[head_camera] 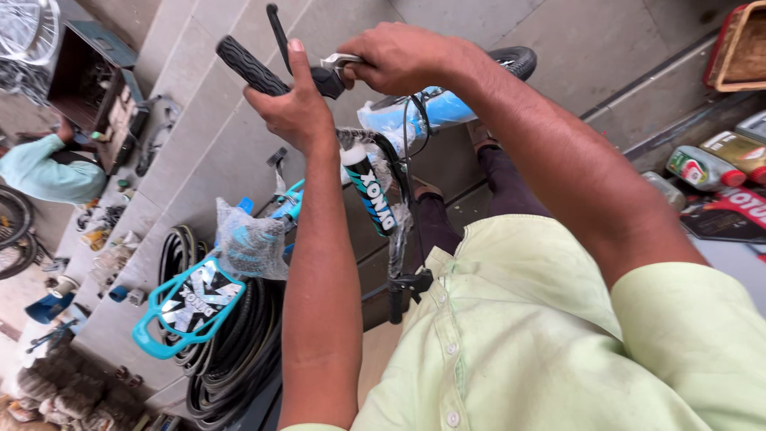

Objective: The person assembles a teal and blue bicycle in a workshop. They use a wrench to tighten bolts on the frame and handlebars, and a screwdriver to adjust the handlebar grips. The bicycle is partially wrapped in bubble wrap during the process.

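Note:
My left hand point(291, 104) is wrapped around a small bicycle's handlebar, just beside the black ribbed rubber grip point(249, 68). My right hand point(399, 56) is closed on a silver metal tool point(341, 60) set at the black brake lever clamp point(325, 80); the thin black brake lever point(278, 28) sticks up behind it. Below the hands, the blue and white bicycle frame point(371, 191) is wrapped in clear plastic. The front tyre point(517, 60) shows past my right wrist.
Coiled black tyres point(231, 351) lie on the stone steps with a teal plastic number plate point(187, 307) on them. Another person in a teal sleeve point(44, 172) works by an open toolbox point(92, 88) at the left. Oil bottles point(706, 168) and a red crate point(738, 48) stand at the right.

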